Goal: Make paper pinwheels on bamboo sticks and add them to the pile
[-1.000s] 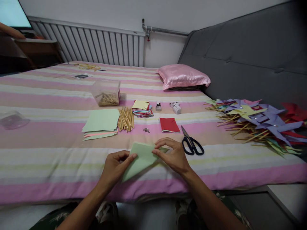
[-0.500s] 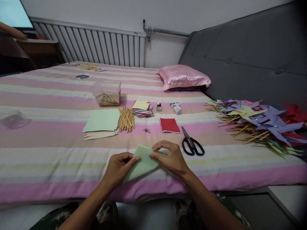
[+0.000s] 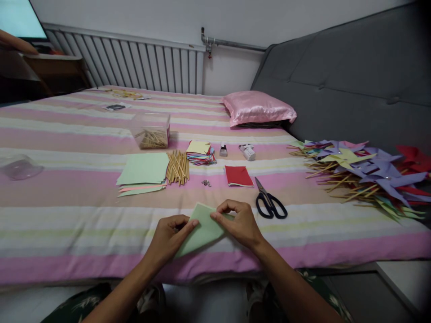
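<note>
A light green sheet of paper, folded over, is held just above the near edge of the bed. My left hand pinches its left side, thumb on top. On the right side, my right hand grips the same paper between thumb and fingers; the fingers beneath are hidden. Black-handled scissors lie to the right of my right hand. Beyond the hands are a small heap of metal pins, a red paper stack, wooden sticks and a stack of green and pink sheets.
Finished paper pinwheels are piled at the right. A clear plastic box holds more sticks, beside small coloured papers. Two small boxes, a pink pillow and a clear lid lie on the striped bed. Another person's arm shows far left.
Both hands have shifted very slightly with the green paper, and its top edge tilts a little differently. The things on the bed stay where they were.
</note>
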A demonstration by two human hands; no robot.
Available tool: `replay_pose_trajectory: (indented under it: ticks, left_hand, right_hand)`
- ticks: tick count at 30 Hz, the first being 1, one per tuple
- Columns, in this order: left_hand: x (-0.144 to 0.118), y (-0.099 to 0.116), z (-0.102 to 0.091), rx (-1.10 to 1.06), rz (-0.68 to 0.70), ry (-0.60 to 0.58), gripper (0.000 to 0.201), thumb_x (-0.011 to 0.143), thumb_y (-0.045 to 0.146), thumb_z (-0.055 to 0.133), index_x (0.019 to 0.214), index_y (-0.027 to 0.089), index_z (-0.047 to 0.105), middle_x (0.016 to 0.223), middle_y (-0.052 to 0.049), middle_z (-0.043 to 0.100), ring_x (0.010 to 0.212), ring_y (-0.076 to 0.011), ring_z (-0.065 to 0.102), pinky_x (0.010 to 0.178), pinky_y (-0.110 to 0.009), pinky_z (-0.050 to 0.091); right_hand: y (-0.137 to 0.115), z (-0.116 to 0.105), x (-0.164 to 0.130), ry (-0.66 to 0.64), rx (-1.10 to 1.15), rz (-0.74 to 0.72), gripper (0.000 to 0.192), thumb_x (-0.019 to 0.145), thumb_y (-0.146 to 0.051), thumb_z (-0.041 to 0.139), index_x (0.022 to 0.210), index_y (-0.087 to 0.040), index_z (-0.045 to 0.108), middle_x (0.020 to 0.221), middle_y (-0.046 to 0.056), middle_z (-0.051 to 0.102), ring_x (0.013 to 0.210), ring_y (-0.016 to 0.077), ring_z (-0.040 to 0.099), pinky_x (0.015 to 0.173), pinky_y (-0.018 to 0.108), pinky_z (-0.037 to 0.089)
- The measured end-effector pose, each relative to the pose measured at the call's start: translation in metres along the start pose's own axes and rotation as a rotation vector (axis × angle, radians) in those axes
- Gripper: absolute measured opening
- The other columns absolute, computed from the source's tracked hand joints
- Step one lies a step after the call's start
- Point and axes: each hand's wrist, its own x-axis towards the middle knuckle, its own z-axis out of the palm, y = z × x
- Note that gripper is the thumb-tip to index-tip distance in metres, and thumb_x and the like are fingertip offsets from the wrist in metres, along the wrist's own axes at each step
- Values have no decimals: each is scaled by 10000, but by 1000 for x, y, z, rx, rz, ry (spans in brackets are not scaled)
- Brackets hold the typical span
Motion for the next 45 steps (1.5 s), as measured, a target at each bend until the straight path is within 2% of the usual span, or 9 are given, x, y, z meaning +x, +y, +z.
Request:
replay_pose_trajectory:
  ticks: [7, 21, 24, 28, 32, 45]
  left_hand:
    - [-2, 2, -1, 64, 52, -42, 396, 799, 427, 503, 507, 161, 468, 520, 39, 354, 520, -93, 338, 484, -215, 253]
    - [-2, 4, -6, 5, 47, -137, 413, 814, 427, 485, 504, 167, 401, 531, 46, 299, 507, -85, 285, 463, -212, 215]
    - [0, 3, -7, -37, 7, -159, 411, 789, 450, 520, 510, 154, 458, 514, 47, 333, 494, -80, 302, 452, -204, 221]
    - [1, 5, -5, -207, -99, -165, 357, 734, 476, 582, 649, 130, 611, 551, 22, 498, 495, -92, 398, 445, -194, 288]
    - [1, 9, 1, -265, -164, -130, 339, 697, 461, 626, 720, 127, 674, 622, -20, 607, 541, -123, 482, 458, -204, 346]
    - [1, 13, 4, -283, -202, -54, 327, 654, 459, 664, 618, 134, 676, 536, 13, 570, 482, -93, 435, 416, -181, 300]
  right_hand:
    - [-2, 1, 0, 58, -28, -1, 118, 707, -237, 650, 615, -164, 633, 624, 17, 655, 606, 137, 595, 617, 241, 458]
    - [2, 5, -1, 123, -69, -33, 140, 711, -246, 640, 594, -173, 615, 604, 14, 646, 584, 143, 590, 594, 245, 455]
    - [3, 5, -3, 105, -105, -85, 127, 712, -244, 646, 606, -179, 622, 610, 10, 653, 583, 141, 597, 592, 244, 451]
    - [1, 10, -5, 38, -124, -144, 119, 717, -237, 649, 612, -186, 632, 615, 7, 661, 590, 141, 606, 596, 247, 447]
    - [-2, 14, -6, 50, -136, -168, 132, 718, -246, 652, 601, -188, 628, 604, 7, 659, 582, 141, 603, 597, 255, 443]
    - [-2, 16, -6, 91, -136, -164, 156, 718, -261, 664, 594, -192, 600, 603, 1, 648, 596, 145, 593, 647, 279, 443]
